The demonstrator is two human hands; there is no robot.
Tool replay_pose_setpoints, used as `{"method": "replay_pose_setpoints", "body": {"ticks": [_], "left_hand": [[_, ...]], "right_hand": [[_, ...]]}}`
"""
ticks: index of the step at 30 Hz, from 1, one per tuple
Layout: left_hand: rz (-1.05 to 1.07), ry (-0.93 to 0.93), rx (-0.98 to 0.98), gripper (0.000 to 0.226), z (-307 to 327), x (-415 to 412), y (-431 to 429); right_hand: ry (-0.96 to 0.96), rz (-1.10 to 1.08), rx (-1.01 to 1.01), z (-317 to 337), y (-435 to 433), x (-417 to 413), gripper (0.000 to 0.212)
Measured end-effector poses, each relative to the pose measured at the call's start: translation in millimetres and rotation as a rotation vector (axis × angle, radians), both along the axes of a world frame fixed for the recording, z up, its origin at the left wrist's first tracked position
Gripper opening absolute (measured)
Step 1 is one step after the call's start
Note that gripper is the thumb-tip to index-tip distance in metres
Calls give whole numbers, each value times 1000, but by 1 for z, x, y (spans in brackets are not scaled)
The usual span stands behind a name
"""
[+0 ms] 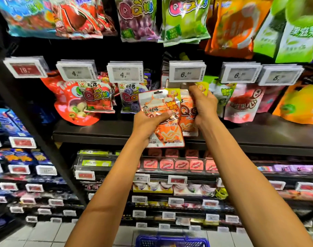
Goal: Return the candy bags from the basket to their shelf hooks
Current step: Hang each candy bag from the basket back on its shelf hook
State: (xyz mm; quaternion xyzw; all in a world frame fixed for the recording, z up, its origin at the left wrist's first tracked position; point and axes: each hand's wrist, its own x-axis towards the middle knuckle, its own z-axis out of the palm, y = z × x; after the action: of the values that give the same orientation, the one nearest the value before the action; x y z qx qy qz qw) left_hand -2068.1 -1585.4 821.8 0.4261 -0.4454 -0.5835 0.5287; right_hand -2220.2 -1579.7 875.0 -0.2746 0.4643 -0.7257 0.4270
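Orange bag (pixel 167 129) is sitting pinched in the left hand (pixel 150 123), at 9 o'clock of a second bag (pixel 186 111) the right hand (pixel 204 106) is gripping under the tag (pixel 186 73). The hook is hiding behind that tag, so a blind push is risking a miss and a drop. The bag's long axis is running near upright, hole (pixel 159 92) pointing to 12 o'clock.

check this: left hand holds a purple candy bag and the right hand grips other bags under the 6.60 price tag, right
One thing is off: the head view shows the candy bag in the left hand is orange, not purple. The right hand does grip other bags under the 6.60 price tag.
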Motion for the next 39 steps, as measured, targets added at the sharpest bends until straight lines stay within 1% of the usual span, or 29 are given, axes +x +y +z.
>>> {"method": "replay_pose_setpoints", "body": {"ticks": [8,13,20,25,30,39], "left_hand": [[15,18,19,45,-1,3,-11],[7,34,-6,42,-1,3,-15],[-12,46,-2,40,-3,2,-20],[-19,46,-16,37,-1,1,-25],[-21,60,-18,39,-4,-1,-30],[-33,95,26,40,-16,-4,-29]], "right_hand": [[2,19,14,8,-10,5,19],[-7,-12,3,10,-15,6,26],[-7,-14,14,10,-17,5,25],[-3,-27,14,13,-21,4,31],[36,14,7,13,-24,0,25],[90,-1,29,2,-25,-3,27]]}}
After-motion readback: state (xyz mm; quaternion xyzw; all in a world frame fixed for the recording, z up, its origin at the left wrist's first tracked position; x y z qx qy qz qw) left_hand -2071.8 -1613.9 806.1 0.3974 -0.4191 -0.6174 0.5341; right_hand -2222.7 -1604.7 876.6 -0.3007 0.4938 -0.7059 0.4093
